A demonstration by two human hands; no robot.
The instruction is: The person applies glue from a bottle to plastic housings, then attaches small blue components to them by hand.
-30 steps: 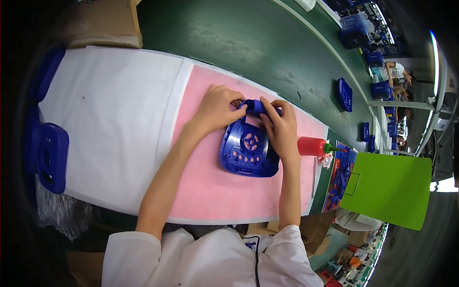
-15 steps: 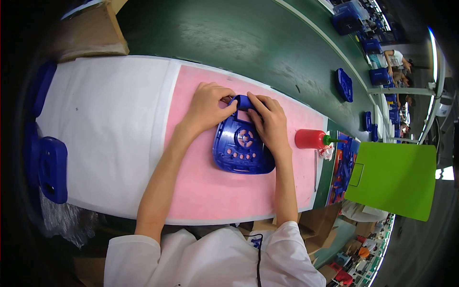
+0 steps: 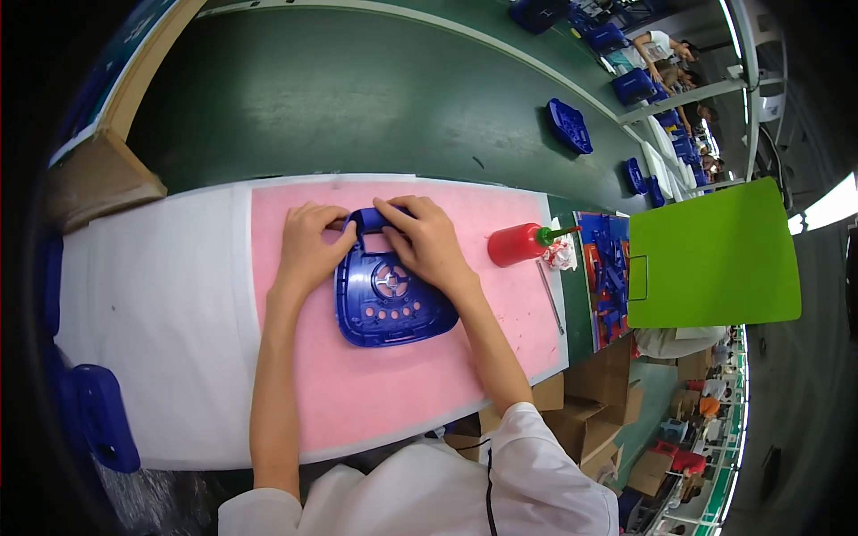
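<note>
A blue plastic housing (image 3: 391, 308) lies on the pink work mat (image 3: 393, 393), its hollow, ribbed side up. It has a round grille, a row of small holes and a rectangular opening near its far end. My left hand (image 3: 310, 239) is closed on the far left corner, thumb and fingers pinching the rim. From the right, my right hand (image 3: 425, 239) grips the far end, fingers over the edge and thumb near the opening. What lies under the fingertips is hidden.
Right of the housing stand a red squeeze bottle (image 3: 514, 246) with a green nozzle, crumpled tissue (image 3: 561, 255) and a thin metal rod (image 3: 549, 297). Beyond them is a box of blue parts (image 3: 608, 277) beside a green board (image 3: 715, 259). More blue housings (image 3: 103, 418) sit at the left edge.
The view has shifted, so the mat and bottle appear further left and the housing lower. Both hands keep their grip at the housing's far end.
</note>
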